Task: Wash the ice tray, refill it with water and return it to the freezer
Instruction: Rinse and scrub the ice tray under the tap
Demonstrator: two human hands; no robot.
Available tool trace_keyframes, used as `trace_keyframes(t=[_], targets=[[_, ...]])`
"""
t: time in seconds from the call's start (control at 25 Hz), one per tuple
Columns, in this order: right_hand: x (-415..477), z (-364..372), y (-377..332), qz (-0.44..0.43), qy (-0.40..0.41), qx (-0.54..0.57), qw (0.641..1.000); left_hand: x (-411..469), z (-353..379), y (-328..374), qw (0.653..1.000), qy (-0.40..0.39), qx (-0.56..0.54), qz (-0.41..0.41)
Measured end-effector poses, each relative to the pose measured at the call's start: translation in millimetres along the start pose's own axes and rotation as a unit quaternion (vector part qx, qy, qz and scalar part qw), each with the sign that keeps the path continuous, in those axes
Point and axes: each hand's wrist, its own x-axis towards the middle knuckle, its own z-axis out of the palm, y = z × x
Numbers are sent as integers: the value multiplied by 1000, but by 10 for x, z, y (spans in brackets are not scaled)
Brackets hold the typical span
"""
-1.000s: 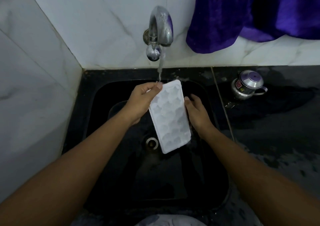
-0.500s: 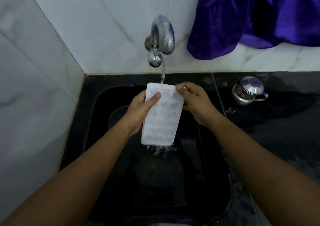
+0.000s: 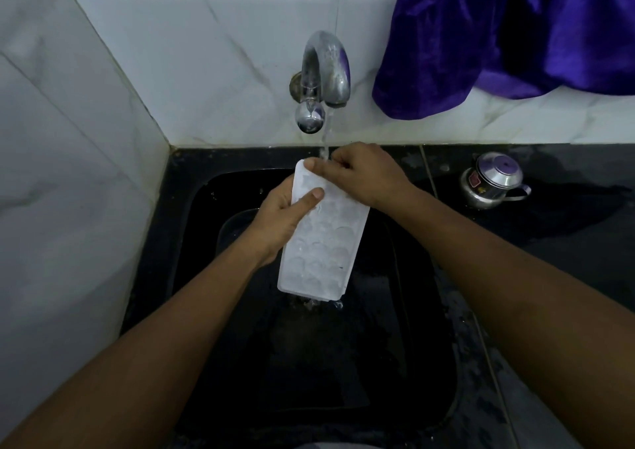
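A white plastic ice tray [image 3: 319, 252] hangs tilted over the black sink [image 3: 192, 228], its top end under the running tap [image 3: 324, 70]. Water streams from the tap onto the tray's top and drips off its lower edge. My left hand [image 3: 281, 222] grips the tray's left side, thumb across the front. My right hand [image 3: 360, 173] lies over the tray's top end, with its thumb on the tray's top corner; its fingers are curled at the top edge.
A small steel pot with a lid [image 3: 491, 184] stands on the wet black counter [image 3: 549, 242] to the right. Purple cloth [image 3: 498, 36] hangs over the white marble wall behind. A marble wall closes the left side. A dark bowl lies in the sink.
My right hand moved from the tray's right side up onto its top end. The tray turned from slanting right to hanging nearly straight down under the stream.
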Motion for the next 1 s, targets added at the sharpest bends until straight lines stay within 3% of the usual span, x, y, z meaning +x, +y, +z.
trace_keyframes(t=[0.08,0.24,0.48,0.6,0.68,0.76,0.88,1.0], targets=[[-12,-21,17,-29,-28,61,997,-13,-69,12,1000,14,-15,-4],[-59,-133,164,5,-141,168,976,-100,-191,-66,999,33,7,-20],[68,79,-12,52,-14,65,996,-124,-90,-49,1000,21,11,6],[48,171,-26,61,2,123,991,-145,-73,-33,1000,14,-5,6],[-55,228,36,35,9,280,959,-153,-69,-21,998,40,-52,-12],[-211,291,122,47,24,435,899,-148,-85,-12,994,66,-80,-25],[-401,427,200,108,39,561,820,-147,-60,-33,992,87,-89,-37],[-538,653,135,124,45,538,832,-102,5,-50,976,148,-150,-58]])
